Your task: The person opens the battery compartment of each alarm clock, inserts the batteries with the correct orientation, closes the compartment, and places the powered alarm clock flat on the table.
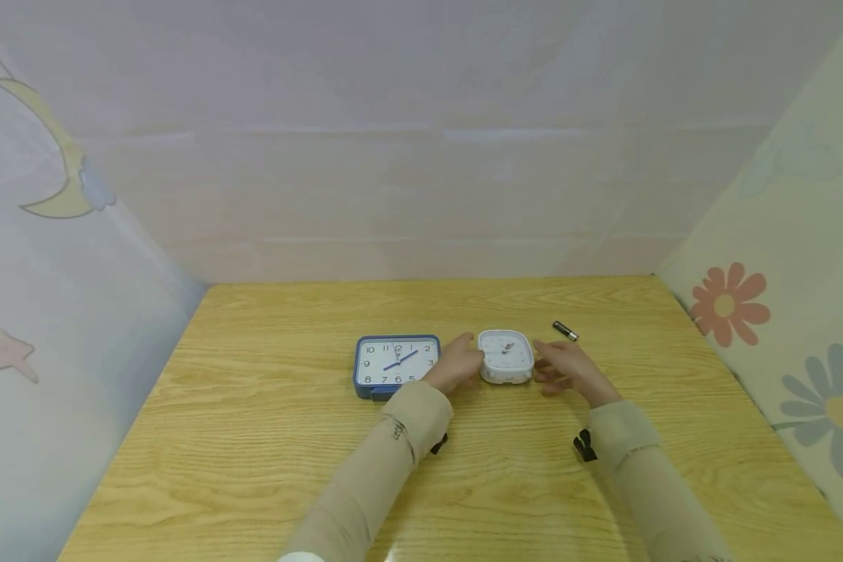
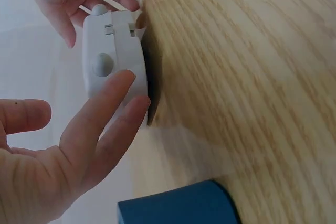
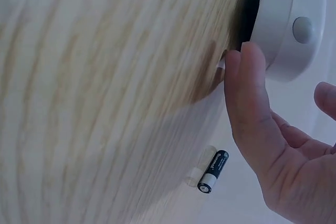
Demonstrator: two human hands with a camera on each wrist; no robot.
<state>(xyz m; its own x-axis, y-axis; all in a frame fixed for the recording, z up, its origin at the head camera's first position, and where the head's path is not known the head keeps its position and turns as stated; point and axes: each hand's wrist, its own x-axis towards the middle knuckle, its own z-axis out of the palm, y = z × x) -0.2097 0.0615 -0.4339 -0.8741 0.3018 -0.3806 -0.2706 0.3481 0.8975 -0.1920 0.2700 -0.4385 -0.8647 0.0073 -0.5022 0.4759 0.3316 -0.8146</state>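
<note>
A small white alarm clock [image 1: 506,353] lies face up on the wooden table, with a hand on either side. My left hand [image 1: 457,363] is at its left side, fingers extended; in the left wrist view two fingertips [image 2: 124,78] overlap the clock's white casing [image 2: 116,51], near a round knob. At the right side is my right hand [image 1: 567,368], its fingers loosely bent and thumb apart. The right wrist view has those fingers [image 3: 251,77] right at the lower edge of the casing [image 3: 289,30]. Neither hand grips the clock.
A blue rectangular clock [image 1: 397,364] lies left of the white one, partly behind my left hand and sleeve. One black and silver battery [image 1: 565,331] lies beyond my right hand. Patterned fabric walls [image 1: 421,187] enclose the back and sides of the table [image 1: 267,437].
</note>
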